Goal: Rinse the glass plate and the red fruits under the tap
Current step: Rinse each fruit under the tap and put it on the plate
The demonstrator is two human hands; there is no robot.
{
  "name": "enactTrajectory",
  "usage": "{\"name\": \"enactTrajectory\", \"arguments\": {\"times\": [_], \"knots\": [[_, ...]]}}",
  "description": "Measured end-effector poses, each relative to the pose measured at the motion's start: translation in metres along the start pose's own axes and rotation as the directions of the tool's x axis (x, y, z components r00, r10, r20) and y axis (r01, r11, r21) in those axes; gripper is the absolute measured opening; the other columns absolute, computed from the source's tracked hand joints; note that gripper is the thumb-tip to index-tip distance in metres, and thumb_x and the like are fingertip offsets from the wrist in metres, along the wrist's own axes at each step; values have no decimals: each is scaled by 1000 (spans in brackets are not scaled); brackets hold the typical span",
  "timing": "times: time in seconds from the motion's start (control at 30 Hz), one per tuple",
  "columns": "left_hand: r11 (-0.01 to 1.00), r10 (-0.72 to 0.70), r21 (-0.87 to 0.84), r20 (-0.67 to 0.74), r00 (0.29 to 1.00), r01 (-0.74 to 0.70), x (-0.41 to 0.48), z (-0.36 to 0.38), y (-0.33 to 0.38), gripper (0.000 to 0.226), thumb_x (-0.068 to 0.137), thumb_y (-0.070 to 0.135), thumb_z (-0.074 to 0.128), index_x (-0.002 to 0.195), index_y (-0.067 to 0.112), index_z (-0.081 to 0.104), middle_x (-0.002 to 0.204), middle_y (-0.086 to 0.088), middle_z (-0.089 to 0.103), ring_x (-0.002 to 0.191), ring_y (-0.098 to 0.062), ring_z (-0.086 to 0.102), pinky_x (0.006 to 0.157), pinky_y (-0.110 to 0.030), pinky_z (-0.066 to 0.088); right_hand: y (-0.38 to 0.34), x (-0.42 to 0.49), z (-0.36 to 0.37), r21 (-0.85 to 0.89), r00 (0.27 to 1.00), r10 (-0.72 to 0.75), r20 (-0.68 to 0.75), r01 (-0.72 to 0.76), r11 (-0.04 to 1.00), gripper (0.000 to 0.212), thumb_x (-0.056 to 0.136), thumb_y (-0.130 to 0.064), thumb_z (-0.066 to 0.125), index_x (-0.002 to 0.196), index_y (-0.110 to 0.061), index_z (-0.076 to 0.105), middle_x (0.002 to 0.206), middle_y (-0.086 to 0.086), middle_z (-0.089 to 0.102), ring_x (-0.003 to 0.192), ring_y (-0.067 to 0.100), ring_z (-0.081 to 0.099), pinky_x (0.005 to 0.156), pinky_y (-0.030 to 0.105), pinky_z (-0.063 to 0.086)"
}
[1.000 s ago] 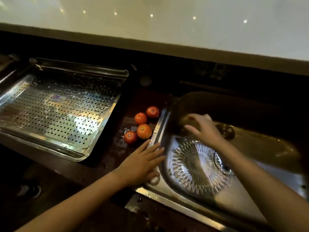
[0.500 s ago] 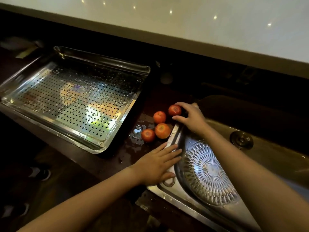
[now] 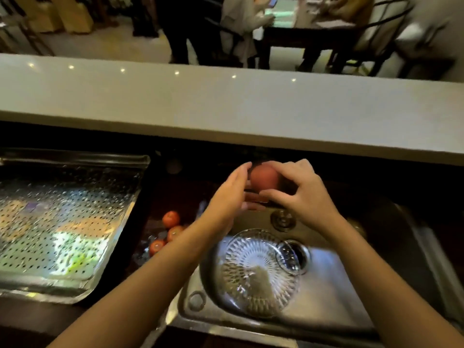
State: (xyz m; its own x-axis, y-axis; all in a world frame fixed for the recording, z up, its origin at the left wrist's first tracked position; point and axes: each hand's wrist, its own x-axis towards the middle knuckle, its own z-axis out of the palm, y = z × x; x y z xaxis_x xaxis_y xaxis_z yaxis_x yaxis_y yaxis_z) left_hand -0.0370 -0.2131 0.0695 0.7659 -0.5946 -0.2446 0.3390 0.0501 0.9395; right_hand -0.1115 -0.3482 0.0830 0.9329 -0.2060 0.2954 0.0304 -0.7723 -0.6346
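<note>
Crossing the bottom of the view from both corners, 2 bare forearms reaching up over a steel sink [image 3: 339,307]. Lying flat in the basin nearest the viewer, a cut glass plate [image 3: 258,272], its far right edge overlapping the drain strainer [image 3: 293,256]. Beyond the plate, against the far wall of the basin, a second round metal fitting [image 3: 282,219].

Left of the sink, on the dark wet counter [image 3: 175,192], 3 red fruits [image 3: 171,219] clustered close together, the nearest 2 partly hidden behind the left forearm. Further left, a perforated steel tray [image 3: 62,222], wet and glinting, well apart from the fruits.

Above the far part of the basin, held up between both hands, a 4th red fruit [image 3: 263,177]. Right hand [image 3: 306,194] arched over it, fingers curled and spread, tips pressing its top and right side, thumb stretched underneath. Left hand [image 3: 226,197] upright beside it, fingers straight and together, palm flat against its left side, not wrapped round it. No telling whether water runs on the fruit; spout lost in the dark behind.

Behind the hands, a black recess, then a long pale ledge [image 3: 226,109] dotted with small reflected lights. Past the ledge, blurred, a room with a dark table [image 3: 311,36], chairs, and the legs and coats of people standing and sitting.
</note>
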Motion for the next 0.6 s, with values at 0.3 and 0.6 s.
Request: {"name": "enactTrajectory", "arguments": {"times": [0.3,0.6], "knots": [[949,-215,-134,382,899,284,-4,127,-21,36,102,29,29,111,9,58,98,-12,63,84,-18,62,68,-27,52,32,-92,-77,-189,947,287,-141,-311,932,52,76,-34,72,125,-24,57,112,-1,59,101,19,45,89,26,35],[823,-414,-176,466,782,540,13,223,-107,34,102,24,28,94,6,55,89,-17,57,73,-27,55,50,-21,51,101,-215,-92,-135,368,813,-450,-929,346,42,97,-25,40,133,-4,42,127,20,52,113,38,52,88,41,44]]}}
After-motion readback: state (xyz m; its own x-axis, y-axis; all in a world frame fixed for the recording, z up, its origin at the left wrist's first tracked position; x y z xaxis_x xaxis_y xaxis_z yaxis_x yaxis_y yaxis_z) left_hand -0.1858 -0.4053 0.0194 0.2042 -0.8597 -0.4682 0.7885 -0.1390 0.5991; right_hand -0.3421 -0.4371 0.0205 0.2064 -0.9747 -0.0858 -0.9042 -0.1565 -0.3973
